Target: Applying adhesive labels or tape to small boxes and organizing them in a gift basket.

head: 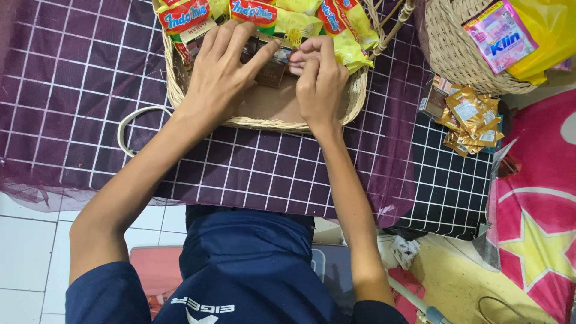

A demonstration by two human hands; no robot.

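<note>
My left hand (225,72) and my right hand (318,75) both reach into a shallow woven basket (264,123). Together they grip a small brown box (270,63) that stands against a row of yellow-and-red noodle packets (288,18) at the basket's far side. My left fingers spread over the box's left side and top. With curled fingers, my right hand pinches the box's right edge. The basket's brown floor shows bare below my hands.
The basket sits on a purple grid-pattern cloth (72,102) with sheer netting over it. A white ring (129,129) lies at the left. Gold sachets (471,117) lie at the right, under a second wicker basket (456,51) with a pink sachet and yellow bag.
</note>
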